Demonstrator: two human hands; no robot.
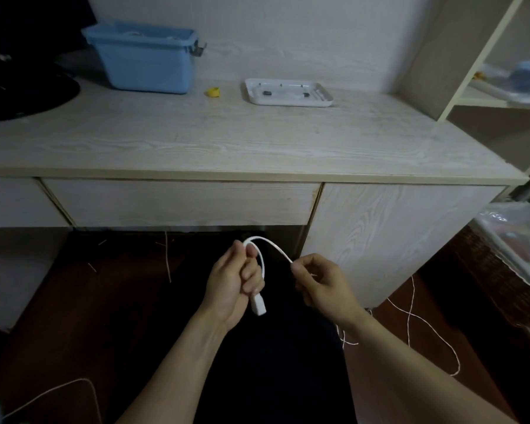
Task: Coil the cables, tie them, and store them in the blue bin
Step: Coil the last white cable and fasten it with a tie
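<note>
Left hand [233,283] curled round the plug end of a white cable [262,258], connector [258,307] hanging below the fist: likely the anchor for winding. Right hand [322,283] pinches the cable further along, holding an arch between the hands, seemingly to feed the first loop. Rest of the cable trails on the floor at right. Blue bin [147,61] sits open at the worktop's [227,142] back left, well apart, with a white tray [288,92] near it. Coiling barely begun.

2 bare forearms [410,359], no sleeves
</note>
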